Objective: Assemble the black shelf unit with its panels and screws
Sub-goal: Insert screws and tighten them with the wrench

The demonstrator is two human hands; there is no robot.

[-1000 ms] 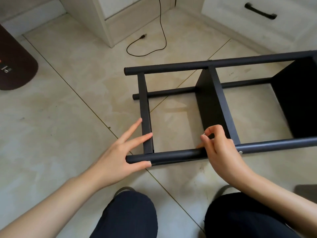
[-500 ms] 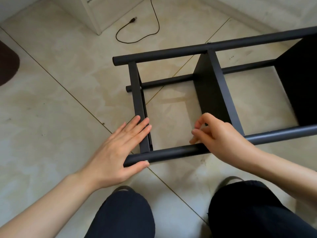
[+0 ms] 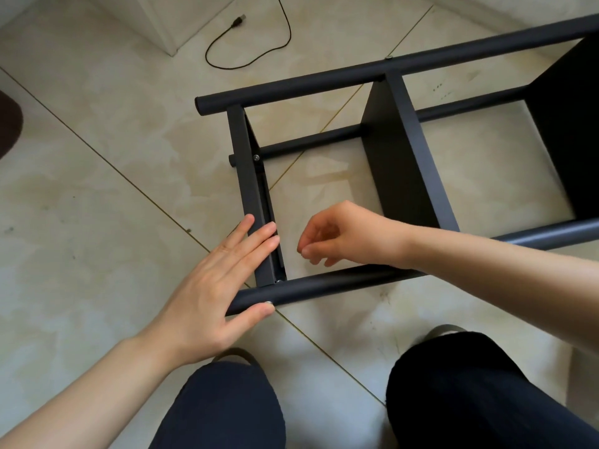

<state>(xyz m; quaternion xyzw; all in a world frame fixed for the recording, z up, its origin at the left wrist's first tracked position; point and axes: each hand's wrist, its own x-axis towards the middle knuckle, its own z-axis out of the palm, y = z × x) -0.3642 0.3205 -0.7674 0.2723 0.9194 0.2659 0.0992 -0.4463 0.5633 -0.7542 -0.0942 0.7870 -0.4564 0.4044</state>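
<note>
Shelf unit (image 3: 402,176), laid on its side on the floor, is steadied by the left hand (image 3: 210,283), flat with fingers straight on its end panel (image 3: 251,196), apparently for fastening, while the right hand (image 3: 337,234) is held just inside that panel, fingertips pinched, contents indiscernible; three panels and four tubes are counted.

A room in a home: glossy beige floor tiles (image 3: 97,189) with thin gold grout lines, the corner of a white cabinet (image 3: 162,24) at the floor's far edge, and a black USB cable (image 3: 259,50) lying loose beside it.
</note>
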